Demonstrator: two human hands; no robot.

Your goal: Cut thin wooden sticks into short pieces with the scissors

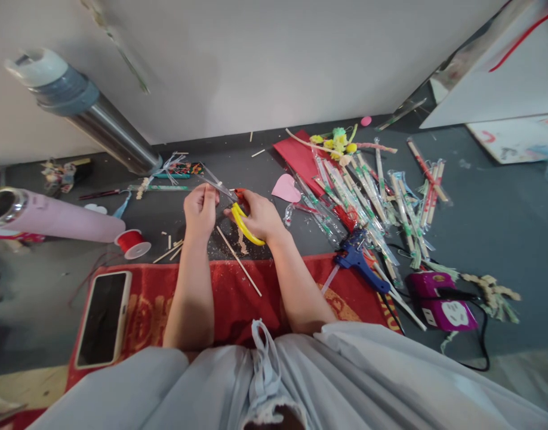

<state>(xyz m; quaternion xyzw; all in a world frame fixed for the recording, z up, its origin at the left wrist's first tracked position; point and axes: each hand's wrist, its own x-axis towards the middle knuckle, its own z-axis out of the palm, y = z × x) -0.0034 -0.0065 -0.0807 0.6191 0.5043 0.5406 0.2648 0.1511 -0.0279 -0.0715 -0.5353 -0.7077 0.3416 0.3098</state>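
My right hand (261, 216) grips yellow-handled scissors (246, 226). Their blades point up and left, past the fingertips of my left hand (199, 210). The left fingers are closed in a pinch; whatever is between them is too small to make out. Below the hands, a thin wooden stick (239, 261) lies across the edge of the red towel (233, 304). Short cut pieces of stick (172, 251) are scattered left of it. Under the scissors sits a small beige piece (242, 240), partly hidden by my right hand.
On the right are several plastic-wrapped sticks (368, 197), a blue glue gun (357, 263) and a purple power socket (442, 301) with a black cord. A pink heart (286, 189) lies nearer. Leftward stand a steel flask (117, 134), pink tumbler (72, 215), red spool (133, 243) and phone (104, 319).
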